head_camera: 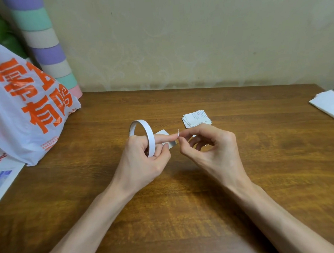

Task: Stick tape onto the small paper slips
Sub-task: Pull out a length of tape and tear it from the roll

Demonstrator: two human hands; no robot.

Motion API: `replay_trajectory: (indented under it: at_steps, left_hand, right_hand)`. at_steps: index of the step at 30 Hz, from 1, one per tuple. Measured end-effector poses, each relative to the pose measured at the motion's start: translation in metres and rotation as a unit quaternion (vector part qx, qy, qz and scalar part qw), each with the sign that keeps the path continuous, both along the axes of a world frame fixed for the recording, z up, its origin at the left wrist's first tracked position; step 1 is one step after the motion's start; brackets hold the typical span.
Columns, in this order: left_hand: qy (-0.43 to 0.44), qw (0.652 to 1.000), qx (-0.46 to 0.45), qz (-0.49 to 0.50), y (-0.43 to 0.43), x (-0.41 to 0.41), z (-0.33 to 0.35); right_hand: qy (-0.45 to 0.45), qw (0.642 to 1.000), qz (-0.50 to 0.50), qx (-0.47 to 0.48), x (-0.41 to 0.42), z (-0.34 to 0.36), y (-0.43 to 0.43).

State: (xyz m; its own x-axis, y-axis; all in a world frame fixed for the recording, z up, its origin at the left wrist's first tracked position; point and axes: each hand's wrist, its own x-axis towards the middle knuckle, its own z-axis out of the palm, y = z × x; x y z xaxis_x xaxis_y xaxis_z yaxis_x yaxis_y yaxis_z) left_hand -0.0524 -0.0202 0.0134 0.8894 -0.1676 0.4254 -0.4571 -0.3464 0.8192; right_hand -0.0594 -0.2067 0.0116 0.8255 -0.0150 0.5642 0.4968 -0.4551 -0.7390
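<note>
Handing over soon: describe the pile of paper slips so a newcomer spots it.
On the wooden table, look just beyond the right hand. The pile of slips lies there, loosely fanned. Unlike the plain white sheets at the table's right edge, its top slip carries printed text.

Wood-grain table (206,183) — paper slips (196,118)
</note>
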Motion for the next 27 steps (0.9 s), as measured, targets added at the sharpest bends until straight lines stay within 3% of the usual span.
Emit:
replay_trajectory:
  at_steps: [12, 21, 27]
  left_hand:
    - [-0.023, 0.999, 0.040, -0.003, -0.002, -0.002, -0.004]
    - [0.001, 1.000, -0.014, -0.005, 0.000, 0.002, -0.001]
    - [-0.012, 1.000, 0.008, 0.013, 0.000, 0.002, 0.000]
  right_hand:
    - [-0.026, 0.998, -0.029, -0.039, -0.002, 0.003, 0.003]
    - [0.087, 0.993, 0.035, 0.073, -0.002, 0.008, 0.003]
    - [0.119, 0.985, 0.063, 0.109, -0.002, 0.011, 0.004]
